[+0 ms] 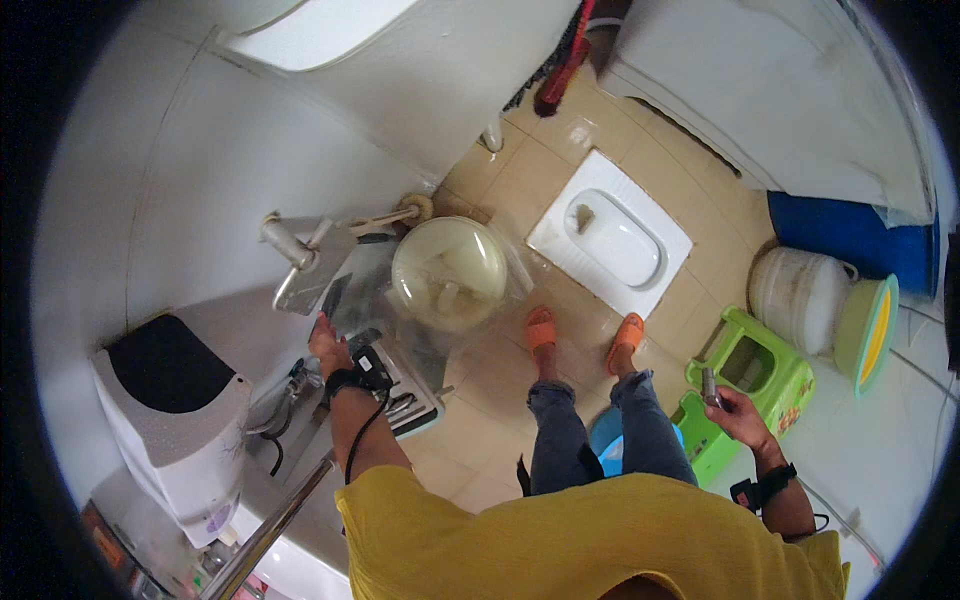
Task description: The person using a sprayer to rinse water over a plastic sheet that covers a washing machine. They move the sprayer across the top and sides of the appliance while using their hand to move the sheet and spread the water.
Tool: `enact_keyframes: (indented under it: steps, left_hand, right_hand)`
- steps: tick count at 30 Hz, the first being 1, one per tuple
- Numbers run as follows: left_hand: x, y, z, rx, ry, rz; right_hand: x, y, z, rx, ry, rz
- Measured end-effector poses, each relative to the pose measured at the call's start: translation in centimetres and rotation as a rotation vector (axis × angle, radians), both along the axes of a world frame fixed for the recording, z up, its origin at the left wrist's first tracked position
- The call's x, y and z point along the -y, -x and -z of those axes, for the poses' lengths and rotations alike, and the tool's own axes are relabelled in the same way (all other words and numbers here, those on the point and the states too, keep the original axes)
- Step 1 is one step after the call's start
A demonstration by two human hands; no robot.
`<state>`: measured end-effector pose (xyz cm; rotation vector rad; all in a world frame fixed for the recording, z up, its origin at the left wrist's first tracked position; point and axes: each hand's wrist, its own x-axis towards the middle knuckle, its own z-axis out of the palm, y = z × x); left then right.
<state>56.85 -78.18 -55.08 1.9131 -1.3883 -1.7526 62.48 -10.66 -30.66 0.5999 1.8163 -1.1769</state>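
My left hand (328,346) reaches to the left side, below a wall-mounted metal fixture (296,262). Its fingertips are close to a dark, narrow object (337,296); whether they grip it cannot be told. On the right, my right hand (739,416) is closed around a small metal object with a cylindrical end (709,386), held above a green plastic step stool (769,360). Both wrists wear black straps with small devices. Ahead of my orange slippers, a white squat toilet (611,232) is set into the tiled floor.
A round pale container (450,274) stands by clear plastic sheeting, left of the toilet. Metal valve fittings (300,375) and a metal bar (270,525) are at lower left. A white bucket (799,300), basins (862,337) and a blue container (855,240) line the right.
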Motion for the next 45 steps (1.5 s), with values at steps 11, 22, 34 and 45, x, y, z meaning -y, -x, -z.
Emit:
enact_keyframes:
  steps: [11,22,34,45]
  left_hand:
    - [-10.4,-1.6,-11.4,-0.233,-0.168,0.45]
    - [-13.1,-2.2,-20.6,-0.103,0.312,0.639]
    - [-31.5,0.4,-26.0,0.09,0.066,1.54]
    - [-47.3,4.3,-32.1,-0.15,0.492,1.812]
  right_hand:
    - [-0.3,-0.1,-1.3,-0.081,-0.03,-0.021]
    - [-3.8,-0.3,0.0,-0.234,0.143,-0.003]
    - [-5.4,-1.6,-4.1,-0.349,0.245,0.006]
    - [-8.9,-1.8,-6.7,-0.453,0.339,-0.023]
